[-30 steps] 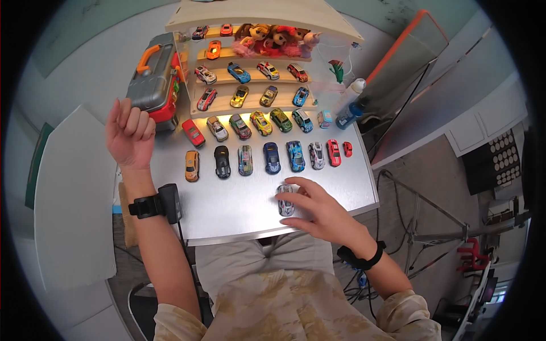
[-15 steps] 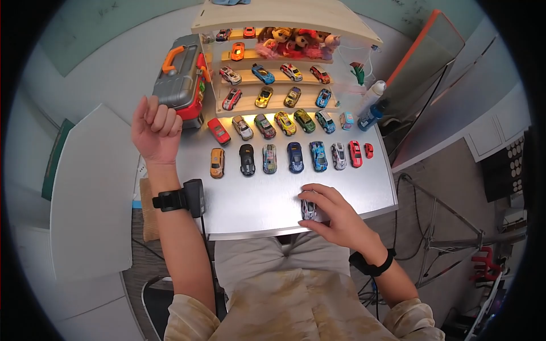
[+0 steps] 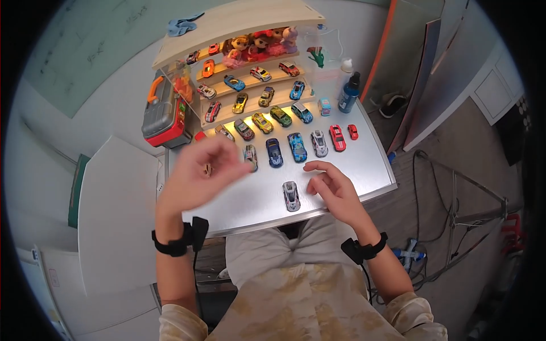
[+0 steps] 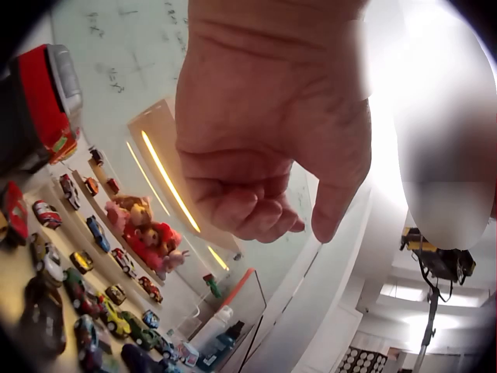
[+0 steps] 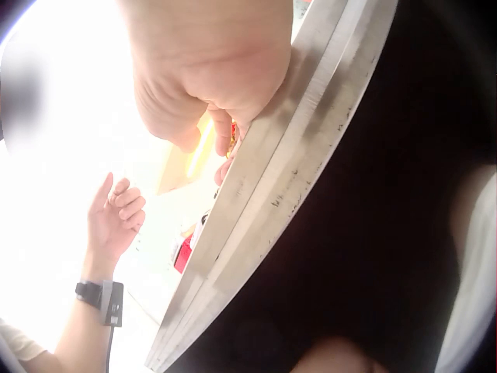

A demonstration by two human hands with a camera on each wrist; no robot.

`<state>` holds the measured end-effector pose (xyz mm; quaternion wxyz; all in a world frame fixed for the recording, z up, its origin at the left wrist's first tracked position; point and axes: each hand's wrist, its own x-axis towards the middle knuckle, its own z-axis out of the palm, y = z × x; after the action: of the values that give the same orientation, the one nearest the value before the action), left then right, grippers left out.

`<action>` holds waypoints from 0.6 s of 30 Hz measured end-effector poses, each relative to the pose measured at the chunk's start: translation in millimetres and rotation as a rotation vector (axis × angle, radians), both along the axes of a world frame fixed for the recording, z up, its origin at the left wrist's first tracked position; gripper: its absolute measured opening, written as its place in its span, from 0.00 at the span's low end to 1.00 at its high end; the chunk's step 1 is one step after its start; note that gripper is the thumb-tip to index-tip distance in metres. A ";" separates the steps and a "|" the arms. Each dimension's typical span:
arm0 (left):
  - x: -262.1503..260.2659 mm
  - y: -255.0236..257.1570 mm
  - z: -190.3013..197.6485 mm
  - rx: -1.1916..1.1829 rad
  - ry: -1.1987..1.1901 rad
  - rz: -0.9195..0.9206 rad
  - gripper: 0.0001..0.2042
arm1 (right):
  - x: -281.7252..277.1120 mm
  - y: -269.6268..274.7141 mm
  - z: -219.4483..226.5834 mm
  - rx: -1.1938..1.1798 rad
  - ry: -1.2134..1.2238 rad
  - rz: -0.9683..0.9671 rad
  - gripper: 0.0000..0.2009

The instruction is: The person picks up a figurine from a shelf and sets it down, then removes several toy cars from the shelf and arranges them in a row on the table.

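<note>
in the head view we see the right hand [image 3: 336,196] low over the bench [image 3: 369,176], its fingers loosely bent, with a gap between forefinger and thumb. just left of these fingers, and apart from them, a silver-grey toy car [image 3: 291,196] sits on its wheels on the bench. beyond the fingers we find a row holding a dark blue car [image 3: 274,153], a blue patterned car [image 3: 297,148], a white car [image 3: 319,144] and a red car [image 3: 337,138], with a small red car [image 3: 352,132] at its right end. well to the left of the right fingers the left hand [image 3: 196,179] is raised and blurred, its thumb reaching in front of a multicoloured car [image 3: 249,156]. farther beyond the left fingers we see a toolbox [image 3: 162,113] and a wooden shelf [image 3: 239,27] bearing more cars and some dolls [image 3: 259,48].

in the left wrist view we see the left fingers curled in toward the palm, the thumb standing apart from them. the dolls and the shelf lie to the left of these fingers, and a blue bottle [image 4: 221,346] shows below them.

in the right wrist view the right thumb stands apart from the fingers, whose tips are partly hidden by the bench edge; we cannot tell from here what they touch. the left hand shows below and left of them.
</note>
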<state>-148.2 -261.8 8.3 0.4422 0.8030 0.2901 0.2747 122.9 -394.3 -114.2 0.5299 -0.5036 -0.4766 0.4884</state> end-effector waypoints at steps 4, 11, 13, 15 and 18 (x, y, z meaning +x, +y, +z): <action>39.0 -39.9 -21.8 0.290 0.289 -0.208 0.17 | 1.9 0.8 -3.8 0.018 0.090 0.006 0.16; 59.0 -53.0 -60.3 0.311 0.465 -0.327 0.21 | 2.8 -3.5 -7.5 0.075 0.020 -0.015 0.15; 59.2 -51.2 -74.5 0.305 0.371 -0.352 0.17 | 0.2 -2.9 -7.6 0.077 0.035 -0.020 0.15; 57.0 -52.0 -75.0 0.282 0.334 -0.333 0.15 | 0.6 -3.4 -5.9 0.069 0.033 -0.012 0.15; 45.2 -55.3 -60.8 0.229 0.302 -0.240 0.14 | 0.7 -4.2 -5.9 0.050 0.027 -0.004 0.14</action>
<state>-103.0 -317.1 -52.5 0.3294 0.9087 0.2224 0.1279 123.7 -398.5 -120.1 0.5497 -0.4844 -0.4804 0.4821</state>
